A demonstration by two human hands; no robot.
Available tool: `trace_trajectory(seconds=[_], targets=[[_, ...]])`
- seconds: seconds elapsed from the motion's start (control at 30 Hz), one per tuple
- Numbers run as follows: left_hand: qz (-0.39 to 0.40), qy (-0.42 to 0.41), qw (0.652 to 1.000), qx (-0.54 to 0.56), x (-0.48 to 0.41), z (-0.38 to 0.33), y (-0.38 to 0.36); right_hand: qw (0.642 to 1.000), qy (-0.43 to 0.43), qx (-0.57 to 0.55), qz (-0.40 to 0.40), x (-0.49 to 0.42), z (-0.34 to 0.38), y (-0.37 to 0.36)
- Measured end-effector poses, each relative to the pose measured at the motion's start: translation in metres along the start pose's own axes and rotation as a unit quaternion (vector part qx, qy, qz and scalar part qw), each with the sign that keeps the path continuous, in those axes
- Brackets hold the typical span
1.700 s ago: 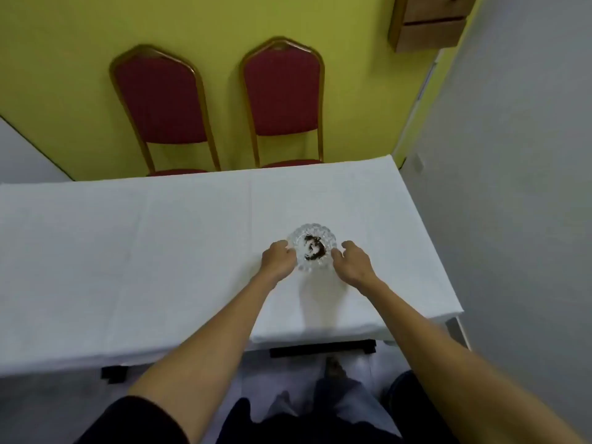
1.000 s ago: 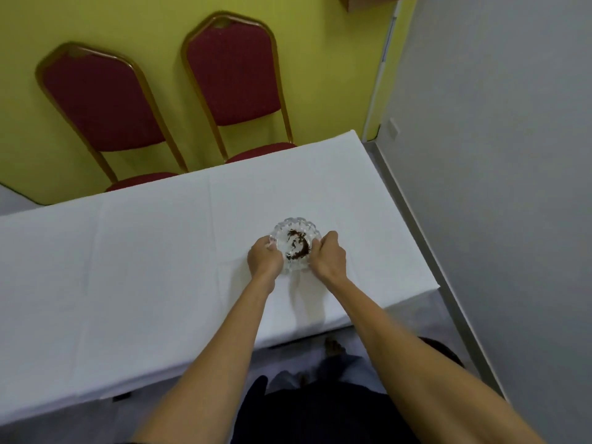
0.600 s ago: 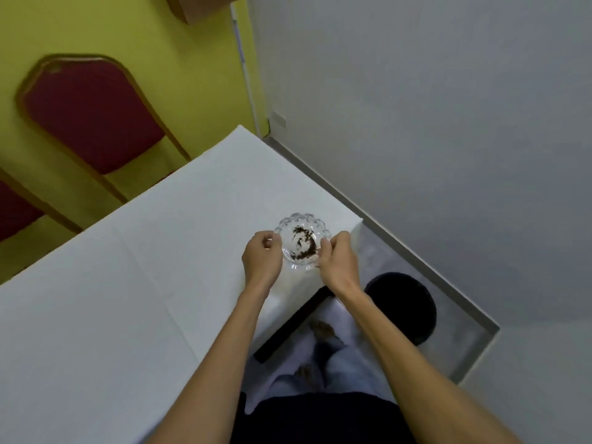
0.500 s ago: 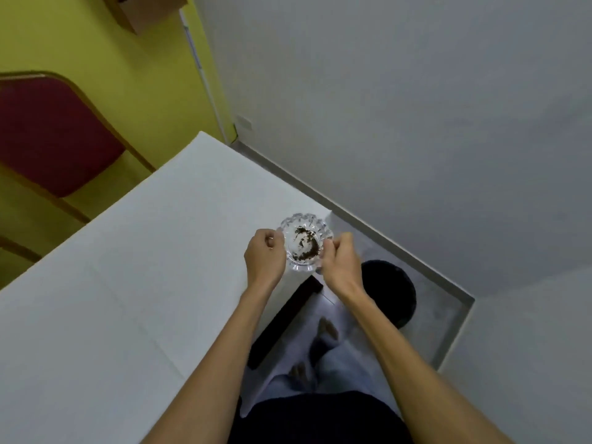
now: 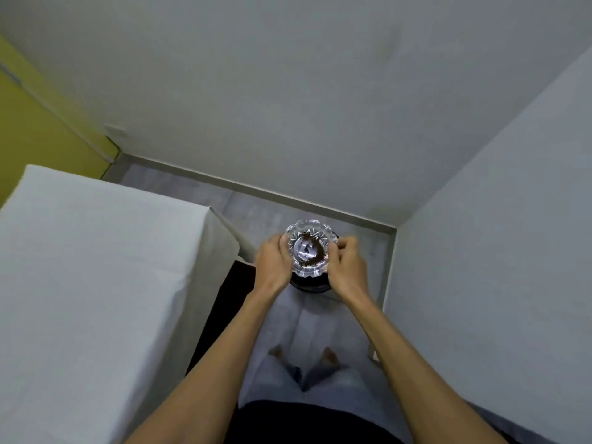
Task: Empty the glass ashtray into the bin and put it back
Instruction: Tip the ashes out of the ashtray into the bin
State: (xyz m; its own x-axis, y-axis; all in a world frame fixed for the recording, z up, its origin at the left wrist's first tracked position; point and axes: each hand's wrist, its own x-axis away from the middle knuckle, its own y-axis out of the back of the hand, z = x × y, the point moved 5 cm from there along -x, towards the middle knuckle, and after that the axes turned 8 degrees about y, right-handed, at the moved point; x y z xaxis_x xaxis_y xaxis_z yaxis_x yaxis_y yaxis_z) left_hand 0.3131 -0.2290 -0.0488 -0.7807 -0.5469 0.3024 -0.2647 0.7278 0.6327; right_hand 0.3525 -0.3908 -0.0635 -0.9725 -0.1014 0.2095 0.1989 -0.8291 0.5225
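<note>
Clear cut glass, scalloped at the rim, the glass ashtray sits level between the two hands, lifted off the counter and held in the air. The left hand clamps its left edge, thumb on the rim; the right hand pinches the opposite edge. Dark ash lies in a curved smear inside the bowl. Directly beneath the hands a black bin shows only as a dark arc under the glass. The white-clothed counter lies to the left of the left hand. Grey floor and grey walls lie beyond the hands.
</note>
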Motion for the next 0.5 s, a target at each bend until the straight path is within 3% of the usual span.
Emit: trace_trajectory(seconds=[0.2,0.5], targets=[[0.021,-0.004,1.000,-0.016,-0.019,0.023,-0.065,0.997,0.032,0.057,0.041,-0.028,-0.060,-0.009],[0.077,0.014,0.996,-0.046,-0.118,0.162,-0.183,0.994,0.050,0.087,0.032,-0.102,-0.210,-0.125]])
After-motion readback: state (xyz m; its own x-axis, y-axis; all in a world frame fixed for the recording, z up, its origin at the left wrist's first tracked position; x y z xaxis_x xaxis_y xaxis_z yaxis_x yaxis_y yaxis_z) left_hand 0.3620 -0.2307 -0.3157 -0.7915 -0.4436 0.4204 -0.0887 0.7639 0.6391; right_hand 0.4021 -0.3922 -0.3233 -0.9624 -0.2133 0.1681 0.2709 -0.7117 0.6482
